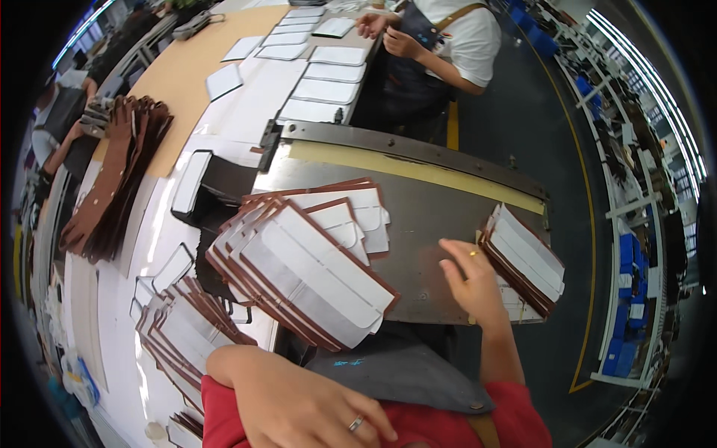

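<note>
Looks like the sorting stage: the fanned pile of white-and-brown leather panels (299, 261) sits on the metal plate (433, 216). Right hand (470, 280), open and empty, rests just right of the pile, near a smaller stack (526, 257). Left hand (314, 411) hangs loose below the pile, holding nothing. No containers nearby.

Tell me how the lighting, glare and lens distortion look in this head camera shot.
Head view: strong fisheye, the metal table edge bows and the corners go black; ceiling light strips blow out at right; glare washes the white surface at left; the left hand is close and slightly soft.
</note>
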Tool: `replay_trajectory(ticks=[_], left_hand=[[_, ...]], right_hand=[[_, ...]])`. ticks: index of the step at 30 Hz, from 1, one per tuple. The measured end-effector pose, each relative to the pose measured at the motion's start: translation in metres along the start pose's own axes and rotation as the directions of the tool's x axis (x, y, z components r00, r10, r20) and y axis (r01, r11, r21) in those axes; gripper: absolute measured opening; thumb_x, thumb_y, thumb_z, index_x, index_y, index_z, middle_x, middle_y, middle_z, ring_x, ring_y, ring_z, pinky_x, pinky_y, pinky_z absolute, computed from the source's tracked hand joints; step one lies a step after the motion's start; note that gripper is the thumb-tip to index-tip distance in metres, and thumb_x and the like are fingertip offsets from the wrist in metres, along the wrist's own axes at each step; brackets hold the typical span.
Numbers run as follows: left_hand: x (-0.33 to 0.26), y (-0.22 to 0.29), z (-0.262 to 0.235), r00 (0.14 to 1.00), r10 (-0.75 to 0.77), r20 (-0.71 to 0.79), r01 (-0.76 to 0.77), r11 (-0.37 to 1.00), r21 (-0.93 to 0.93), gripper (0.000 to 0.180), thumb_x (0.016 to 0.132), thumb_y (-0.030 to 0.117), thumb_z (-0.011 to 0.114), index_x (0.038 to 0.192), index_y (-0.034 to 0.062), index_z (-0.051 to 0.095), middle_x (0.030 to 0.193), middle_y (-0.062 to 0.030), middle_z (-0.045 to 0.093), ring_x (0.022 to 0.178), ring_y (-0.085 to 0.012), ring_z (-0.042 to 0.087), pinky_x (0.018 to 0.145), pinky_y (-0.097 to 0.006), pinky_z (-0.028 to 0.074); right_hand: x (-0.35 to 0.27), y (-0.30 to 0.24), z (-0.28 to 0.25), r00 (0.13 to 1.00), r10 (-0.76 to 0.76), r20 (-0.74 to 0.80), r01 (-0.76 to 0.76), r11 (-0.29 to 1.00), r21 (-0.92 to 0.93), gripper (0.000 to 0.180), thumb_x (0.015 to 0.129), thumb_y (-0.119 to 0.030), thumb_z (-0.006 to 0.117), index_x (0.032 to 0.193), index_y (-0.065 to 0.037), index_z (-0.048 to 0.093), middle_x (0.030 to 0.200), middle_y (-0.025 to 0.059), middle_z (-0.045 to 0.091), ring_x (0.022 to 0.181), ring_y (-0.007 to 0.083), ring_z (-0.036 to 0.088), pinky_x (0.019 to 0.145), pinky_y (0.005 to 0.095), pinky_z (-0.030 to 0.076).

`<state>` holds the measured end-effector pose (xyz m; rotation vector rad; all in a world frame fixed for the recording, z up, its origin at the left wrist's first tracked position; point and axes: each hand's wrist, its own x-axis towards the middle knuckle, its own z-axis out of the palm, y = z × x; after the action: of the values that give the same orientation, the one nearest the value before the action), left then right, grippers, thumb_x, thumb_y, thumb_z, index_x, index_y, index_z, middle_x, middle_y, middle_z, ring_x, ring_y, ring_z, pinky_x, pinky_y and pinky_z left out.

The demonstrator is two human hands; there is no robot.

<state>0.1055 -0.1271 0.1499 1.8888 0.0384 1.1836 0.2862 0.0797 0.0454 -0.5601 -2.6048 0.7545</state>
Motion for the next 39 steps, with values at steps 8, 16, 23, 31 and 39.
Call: replay_trajectory(ticks=[8, 16, 23, 31, 39], left_hand=[[-0.061, -0.006, 0.002, 0.576, -0.469, -0.670, 0.801, 0.489, 0.346, 0.029, 0.086, 0.014, 0.062, 0.112, 0.0022, 0.057, 0.116, -0.0159, 0.057, 0.106, -0.0334, 0.054, 0.091, -0.043, 0.041], [-0.147, -0.041, -0.017, 0.250, -0.010, -0.968, 0.923, -0.300, 0.242, 0.038, 0.081, 0.008, 0.061, 0.118, 0.0067, 0.052, 0.116, -0.0141, 0.053, 0.111, -0.0341, 0.047, 0.093, -0.042, 0.037], [-0.165, -0.057, -0.048, 0.261, 0.042, -0.964, 0.869, -0.445, 0.216, 0.017, 0.079, 0.003, 0.056, 0.095, 0.0072, 0.054, 0.095, -0.0116, 0.055, 0.093, -0.0321, 0.050, 0.080, -0.042, 0.037], [-0.151, -0.053, -0.043, 0.215, 0.241, -0.946, 0.974, -0.124, 0.189, 0.008, 0.088, 0.001, 0.048, 0.095, 0.0032, 0.047, 0.089, -0.0193, 0.058, 0.084, -0.0383, 0.057, 0.073, -0.044, 0.044], [-0.118, -0.051, -0.075, 0.165, 0.275, -0.947, 0.984, 0.019, 0.177, 0.012, 0.089, -0.005, 0.044, 0.099, 0.0006, 0.042, 0.077, -0.0191, 0.057, 0.071, -0.0369, 0.060, 0.063, -0.034, 0.046]], right_hand=[[0.020, -0.042, 0.070, 0.980, -0.119, 0.157, 0.114, 0.993, 0.039, 0.029, 0.079, -0.016, 0.067, 0.102, -0.002, 0.056, 0.086, 0.0102, 0.057, 0.076, 0.0263, 0.057, 0.070, 0.0365, 0.047], [0.028, -0.044, 0.071, 0.953, 0.054, 0.299, -0.098, 0.986, 0.134, 0.020, 0.078, -0.014, 0.065, 0.092, -0.004, 0.054, 0.073, 0.0069, 0.058, 0.073, 0.0274, 0.058, 0.067, 0.0399, 0.045], [0.024, -0.039, 0.076, 0.979, -0.002, 0.206, -0.028, 0.990, 0.140, 0.018, 0.079, -0.016, 0.064, 0.090, -0.007, 0.054, 0.073, 0.0061, 0.059, 0.075, 0.0283, 0.059, 0.068, 0.0406, 0.046], [0.025, -0.025, 0.067, 0.962, -0.117, 0.246, 0.051, 0.964, 0.261, 0.030, 0.081, -0.027, 0.068, 0.100, -0.006, 0.058, 0.100, 0.0086, 0.054, 0.088, 0.0247, 0.058, 0.078, 0.0343, 0.048], [0.048, -0.004, 0.012, 0.870, 0.134, 0.474, -0.355, 0.838, 0.414, 0.021, 0.085, -0.020, 0.060, 0.095, -0.001, 0.058, 0.078, 0.0100, 0.066, 0.069, 0.0127, 0.061, 0.060, 0.0292, 0.048]])
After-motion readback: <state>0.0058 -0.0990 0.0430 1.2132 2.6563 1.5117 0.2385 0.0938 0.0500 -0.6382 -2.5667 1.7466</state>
